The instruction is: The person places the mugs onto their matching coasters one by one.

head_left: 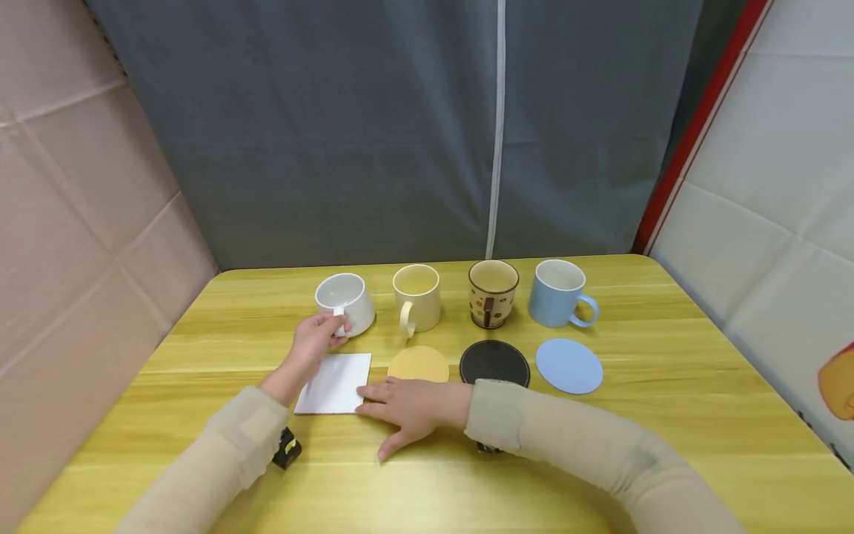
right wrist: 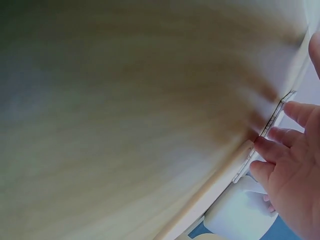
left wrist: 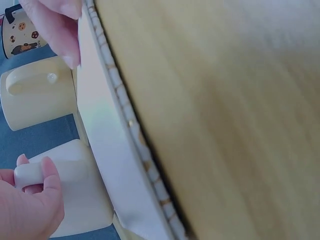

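Note:
My left hand (head_left: 312,345) pinches the handle of a white mug (head_left: 356,302), which stands upright at the left of the row of mugs. The grip on the handle also shows in the left wrist view, with the white mug (left wrist: 82,192) behind the fingers. Just in front of the mug lies a white square coaster (head_left: 333,384). My right hand (head_left: 415,406) is spread low over the table, fingertips at the coaster's right edge. Its fingers (right wrist: 272,150) are straight along that edge in the right wrist view. A yellow round coaster (head_left: 419,361) is partly covered by this hand.
Right of the white mug stand a cream mug (head_left: 425,300), a brown-patterned mug (head_left: 497,293) and a light blue mug (head_left: 550,300). A black round coaster (head_left: 492,360) and a blue round coaster (head_left: 569,366) lie before the last two. A grey curtain (head_left: 333,148) hangs behind the table.

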Available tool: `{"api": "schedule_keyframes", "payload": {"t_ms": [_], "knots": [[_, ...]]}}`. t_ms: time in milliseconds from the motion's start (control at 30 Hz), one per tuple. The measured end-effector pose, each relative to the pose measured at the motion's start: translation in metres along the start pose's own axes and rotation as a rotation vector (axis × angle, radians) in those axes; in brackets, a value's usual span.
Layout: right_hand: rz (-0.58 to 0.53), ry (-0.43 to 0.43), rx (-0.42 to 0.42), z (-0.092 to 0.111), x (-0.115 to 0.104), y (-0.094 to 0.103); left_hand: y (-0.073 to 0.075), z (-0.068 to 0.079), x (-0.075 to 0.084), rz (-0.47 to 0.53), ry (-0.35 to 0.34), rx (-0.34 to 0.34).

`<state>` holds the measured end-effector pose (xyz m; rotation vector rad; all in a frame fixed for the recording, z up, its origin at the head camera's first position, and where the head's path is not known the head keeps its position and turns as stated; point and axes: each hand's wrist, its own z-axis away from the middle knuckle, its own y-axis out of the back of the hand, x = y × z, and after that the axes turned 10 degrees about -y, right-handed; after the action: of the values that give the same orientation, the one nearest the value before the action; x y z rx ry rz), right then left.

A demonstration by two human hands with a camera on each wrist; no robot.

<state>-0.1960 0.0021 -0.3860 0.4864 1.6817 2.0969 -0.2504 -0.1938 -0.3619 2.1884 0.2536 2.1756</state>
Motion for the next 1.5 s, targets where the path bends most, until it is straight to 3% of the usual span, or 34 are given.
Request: {"api": "schedule_keyframes", "payload": {"t_ms": [300,1100,1500], "knots": [[-0.004,0.006,0.006,0.0,0.0,-0.002,-0.006,-0.003,-0.003,0.031,0.012,0.085],[0.036,0.004,-0.001,0.001,-0.001,-0.002,0.009,0.003,-0.001,0.006,-0.031,0.019],[0.048,0.004,0.007,0.002,-0.002,-0.003,0.022,0.018,0.007,-0.046,-0.073,-0.036]]}}
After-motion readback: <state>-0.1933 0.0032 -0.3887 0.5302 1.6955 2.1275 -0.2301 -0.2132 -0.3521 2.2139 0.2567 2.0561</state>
